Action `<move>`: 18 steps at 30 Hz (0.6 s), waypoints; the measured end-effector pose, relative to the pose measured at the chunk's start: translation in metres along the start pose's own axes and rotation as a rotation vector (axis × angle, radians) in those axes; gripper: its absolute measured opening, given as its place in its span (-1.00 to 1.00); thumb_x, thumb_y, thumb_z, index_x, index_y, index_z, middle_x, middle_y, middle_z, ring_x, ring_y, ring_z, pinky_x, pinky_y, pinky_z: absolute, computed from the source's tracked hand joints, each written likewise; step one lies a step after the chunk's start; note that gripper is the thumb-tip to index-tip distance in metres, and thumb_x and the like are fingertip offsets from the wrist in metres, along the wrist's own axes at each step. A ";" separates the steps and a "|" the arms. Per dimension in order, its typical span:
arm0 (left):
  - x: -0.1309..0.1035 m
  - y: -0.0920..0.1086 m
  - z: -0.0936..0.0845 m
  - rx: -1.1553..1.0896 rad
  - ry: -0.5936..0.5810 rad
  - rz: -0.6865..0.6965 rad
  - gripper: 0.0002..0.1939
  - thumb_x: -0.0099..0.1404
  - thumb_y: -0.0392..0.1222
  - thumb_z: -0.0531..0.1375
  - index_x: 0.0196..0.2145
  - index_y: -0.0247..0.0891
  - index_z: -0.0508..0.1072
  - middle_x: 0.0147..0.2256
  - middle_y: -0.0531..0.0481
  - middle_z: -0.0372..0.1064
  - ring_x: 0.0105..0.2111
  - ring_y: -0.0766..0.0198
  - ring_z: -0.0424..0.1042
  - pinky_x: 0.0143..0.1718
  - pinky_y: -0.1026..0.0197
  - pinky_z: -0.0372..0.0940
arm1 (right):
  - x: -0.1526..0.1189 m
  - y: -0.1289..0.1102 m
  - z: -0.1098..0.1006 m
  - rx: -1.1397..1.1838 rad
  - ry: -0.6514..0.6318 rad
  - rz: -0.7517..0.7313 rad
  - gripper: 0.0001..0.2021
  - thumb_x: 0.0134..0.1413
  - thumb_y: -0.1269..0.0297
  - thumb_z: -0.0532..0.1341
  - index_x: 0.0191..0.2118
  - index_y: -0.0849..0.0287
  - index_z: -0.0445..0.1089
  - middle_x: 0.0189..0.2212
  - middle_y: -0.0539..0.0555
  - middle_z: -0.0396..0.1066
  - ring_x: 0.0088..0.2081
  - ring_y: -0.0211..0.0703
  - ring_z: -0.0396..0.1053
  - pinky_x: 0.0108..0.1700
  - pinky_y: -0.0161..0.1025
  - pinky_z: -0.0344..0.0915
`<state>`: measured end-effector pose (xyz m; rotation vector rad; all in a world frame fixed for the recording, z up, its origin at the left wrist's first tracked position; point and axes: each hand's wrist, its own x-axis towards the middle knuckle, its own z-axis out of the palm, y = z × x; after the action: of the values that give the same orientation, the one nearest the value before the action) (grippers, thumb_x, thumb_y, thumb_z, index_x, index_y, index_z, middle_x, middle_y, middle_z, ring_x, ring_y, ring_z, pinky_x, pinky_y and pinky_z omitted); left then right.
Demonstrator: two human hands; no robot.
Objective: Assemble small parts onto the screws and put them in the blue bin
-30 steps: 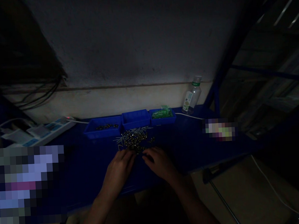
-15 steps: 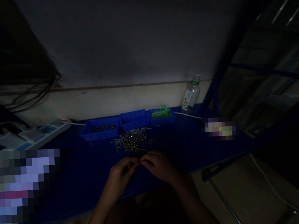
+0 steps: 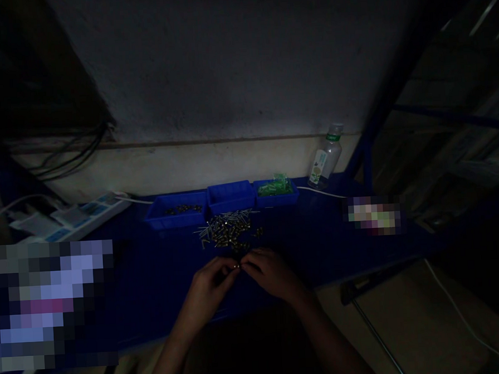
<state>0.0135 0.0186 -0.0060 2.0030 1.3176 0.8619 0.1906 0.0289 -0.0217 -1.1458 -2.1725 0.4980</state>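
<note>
My left hand [image 3: 209, 283] and my right hand [image 3: 270, 270] meet fingertip to fingertip over the near part of the blue table [image 3: 146, 287]. Between them they pinch a small shiny metal piece [image 3: 237, 266], whose shape is too small to tell. Just beyond my fingers lies a loose pile of screws and small brass-coloured parts [image 3: 226, 230]. Behind the pile stand three blue trays: the left one [image 3: 154, 219] holds some small metal parts, the middle one [image 3: 230, 197] looks bare, and the right one [image 3: 290, 199] holds green plastic packets [image 3: 274, 185].
A clear bottle [image 3: 325, 158] leans against the wall at the back right. On the left a white power strip [image 3: 84, 218] has plugs in it, with a cable running behind the trays. Two blurred-out items lie at the left and right of the table.
The whole view has shifted slightly, so the table things appear further right. My hands remain together, and a glint of metal now shows between the fingertips.
</note>
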 end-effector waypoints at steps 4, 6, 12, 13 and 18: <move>-0.002 0.000 -0.002 0.007 0.026 -0.018 -0.88 0.19 -0.20 0.11 -0.31 -0.24 0.36 -0.32 0.04 0.40 -0.31 0.27 0.38 -0.26 0.29 0.24 | 0.000 -0.001 0.000 0.024 0.040 0.041 -0.88 0.18 0.34 0.08 -0.31 0.15 0.36 -0.33 0.01 0.41 -0.24 -0.26 0.33 -0.16 -0.32 0.15; -0.002 -0.001 -0.003 0.003 0.022 -0.030 -0.90 0.18 -0.21 0.10 -0.32 -0.25 0.34 -0.32 0.05 0.39 -0.32 0.28 0.38 -0.28 0.30 0.24 | 0.000 -0.001 0.000 0.052 0.052 0.050 -0.88 0.18 0.33 0.08 -0.31 0.15 0.35 -0.34 0.00 0.41 -0.25 -0.27 0.33 -0.17 -0.34 0.16; -0.002 -0.003 0.000 0.031 0.021 -0.023 -0.83 0.19 -0.09 0.12 -0.36 -0.25 0.37 -0.42 0.07 0.39 -0.40 0.30 0.39 -0.34 0.32 0.25 | -0.002 -0.003 -0.003 0.030 0.023 0.037 -0.82 0.18 0.26 0.07 -0.38 0.16 0.36 -0.41 -0.01 0.41 -0.30 -0.28 0.33 -0.21 -0.34 0.16; -0.002 -0.003 0.001 0.047 0.020 -0.019 -0.81 0.19 -0.07 0.12 -0.37 -0.25 0.39 -0.43 0.07 0.40 -0.41 0.30 0.39 -0.34 0.31 0.25 | -0.002 -0.003 -0.003 0.020 0.015 0.034 -0.80 0.19 0.25 0.07 -0.40 0.16 0.36 -0.43 -0.01 0.40 -0.31 -0.28 0.33 -0.22 -0.34 0.15; -0.003 -0.007 0.003 0.086 0.025 0.029 -0.80 0.20 -0.07 0.13 -0.34 -0.22 0.47 -0.39 0.02 0.45 -0.38 0.26 0.43 -0.33 0.28 0.30 | -0.003 -0.003 -0.002 0.034 -0.022 0.021 -0.79 0.16 0.17 0.10 -0.37 0.15 0.39 -0.42 -0.02 0.42 -0.33 -0.28 0.33 -0.24 -0.34 0.15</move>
<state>0.0115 0.0179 -0.0140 2.0885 1.3634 0.8596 0.1916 0.0248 -0.0198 -1.1510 -2.1650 0.5566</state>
